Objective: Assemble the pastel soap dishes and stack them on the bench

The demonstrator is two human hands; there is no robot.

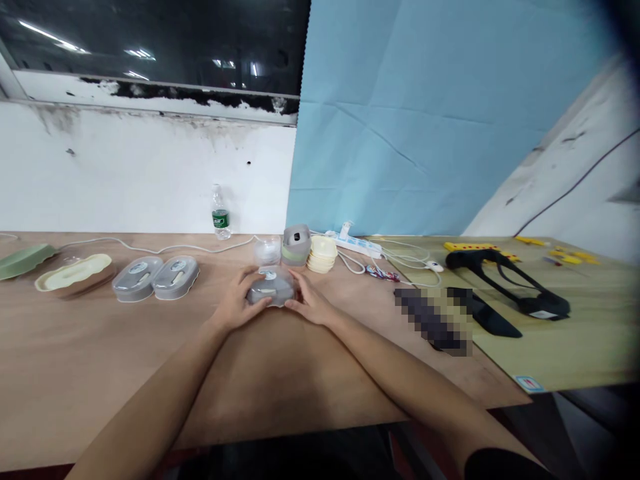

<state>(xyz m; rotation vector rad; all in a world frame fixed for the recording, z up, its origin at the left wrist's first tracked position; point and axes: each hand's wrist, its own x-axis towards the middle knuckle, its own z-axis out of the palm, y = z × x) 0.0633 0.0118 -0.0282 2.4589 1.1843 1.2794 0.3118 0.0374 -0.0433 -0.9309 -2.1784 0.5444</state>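
A grey oval lunch box (271, 288) with a clear lid and a round label rests on the wooden table in front of me. My left hand (241, 300) is curled round its left side, thumb along the near edge. Against the right side presses my right hand (311, 300), its thumb also at the near edge. Both hands grip the box between them, and the far fingers are partly hidden. Just behind it are a stack of clear lids (267, 250), a stack of grey boxes (296, 245) and a stack of cream trays (321, 255).
Two similar lidded boxes (155, 277) sit to the left, beyond them cream trays (75, 275) and a green tray (25, 261). A water bottle (221, 217) stands by the wall. Rightward are a power strip (357, 245), cables, a pixelated dark item (435, 320) and a black strap frame (505, 283).
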